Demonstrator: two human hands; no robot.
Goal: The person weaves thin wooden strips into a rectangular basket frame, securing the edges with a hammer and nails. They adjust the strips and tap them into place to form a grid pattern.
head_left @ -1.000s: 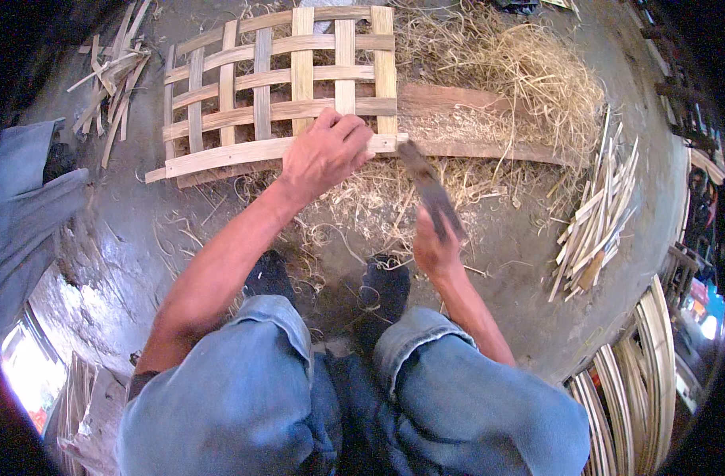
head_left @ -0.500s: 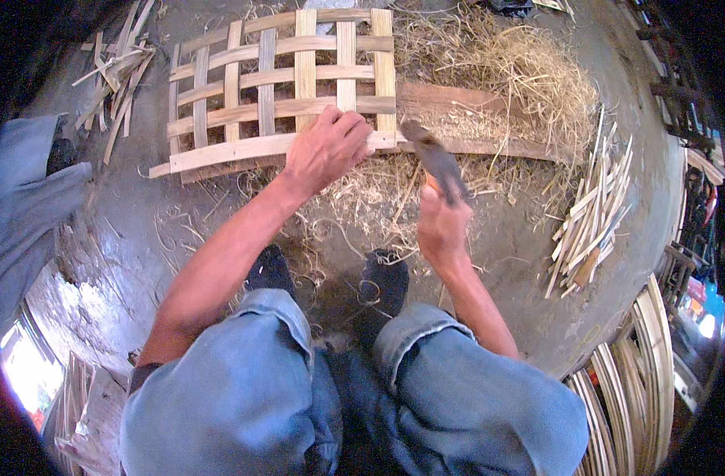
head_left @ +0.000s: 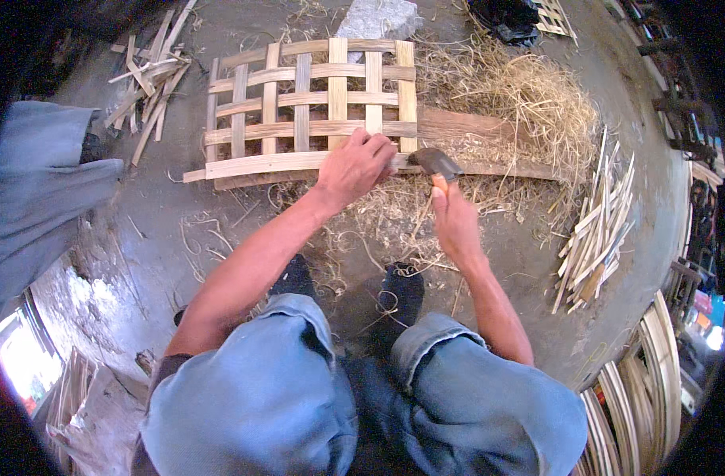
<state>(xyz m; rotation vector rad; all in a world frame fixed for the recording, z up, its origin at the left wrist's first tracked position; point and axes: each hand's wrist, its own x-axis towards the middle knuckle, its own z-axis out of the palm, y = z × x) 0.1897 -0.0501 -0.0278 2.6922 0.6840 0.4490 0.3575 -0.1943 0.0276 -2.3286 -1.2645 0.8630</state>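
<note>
On the concrete floor (head_left: 140,262) in front of my crouched knees, at twelve o'clock from my feet, lies the woven bamboo lattice (head_left: 311,107), a flat open weave of pale strips, its near edge closed by a long curved slat (head_left: 259,165) that runs from nine o'clock off toward three. My left hand (head_left: 356,165) is spread flat and pressing on that near edge where the last upright strip (head_left: 406,95) meets the slat, fingers fanned over the joint and nothing clasped in them. My right hand (head_left: 455,222) is closed around the orange handle of a short chopping knife (head_left: 435,163), whose dark blade sits just at three o'clock of my left fingertips, touching or nearly touching the slat; I cannot tell which. To do this well, I judge I should keep the left palm heavy so the weave cannot slide, keep my fingertips clear of the blade's path, and work with short, controlled taps rather than a swing, striking squarely so the strip seats without splitting along its grain. A heap of straw-like bamboo shavings (head_left: 521,103) lies under and beyond the work toward one and two o'clock, a bundle of split bamboo strips (head_left: 596,230) lies well apart at three o'clock, more offcuts (head_left: 152,79) sit at ten o'clock, and a grey stone block (head_left: 378,17) rests just past the lattice's far edge.
</note>
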